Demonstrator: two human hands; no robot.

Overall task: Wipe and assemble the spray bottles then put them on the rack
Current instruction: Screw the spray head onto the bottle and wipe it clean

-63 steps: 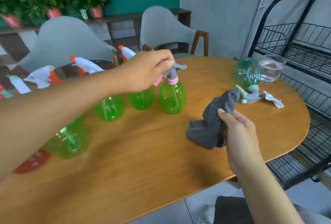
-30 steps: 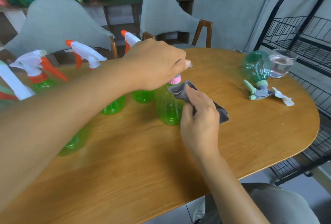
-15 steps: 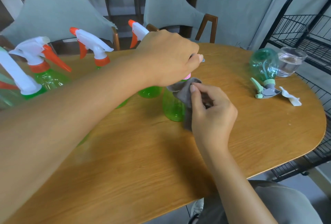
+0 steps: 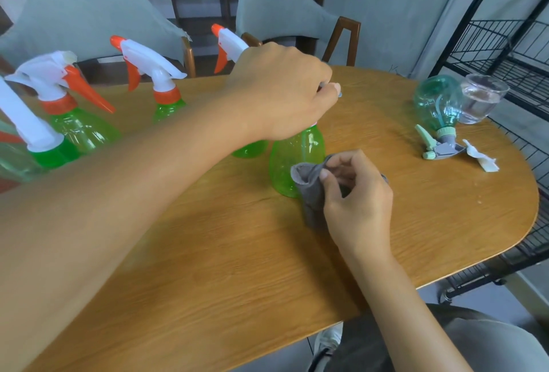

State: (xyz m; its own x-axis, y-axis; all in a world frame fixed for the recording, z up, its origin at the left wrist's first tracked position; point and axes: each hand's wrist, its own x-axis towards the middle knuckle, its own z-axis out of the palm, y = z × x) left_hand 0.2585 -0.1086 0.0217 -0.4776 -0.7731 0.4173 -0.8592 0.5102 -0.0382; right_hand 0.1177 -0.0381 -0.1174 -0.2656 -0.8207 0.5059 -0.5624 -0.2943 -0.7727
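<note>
A green spray bottle [image 4: 292,157] stands upright in the middle of the wooden table [image 4: 237,252]. My left hand [image 4: 282,89] grips its spray head from above and hides it. Against the bottle's lower right side my right hand [image 4: 356,196] holds a bunched grey cloth [image 4: 310,190]. Several other green bottles with white and orange spray heads [image 4: 148,65] stand in a row at the left. A teal bottle [image 4: 436,104] lies on its side at the far right, its pale green trigger [image 4: 427,146] pointing towards me.
A glass of water [image 4: 479,98] stands beside the teal bottle, and a small white scrap [image 4: 481,159] lies near its trigger. The black wire rack [image 4: 505,44] stands past the table's right end. Two grey chairs [image 4: 89,9] are behind the table.
My right hand carried the grey cloth from the table's right part to the green bottle and moved it down the bottle's side. My left hand kept its grip on the spray head.
</note>
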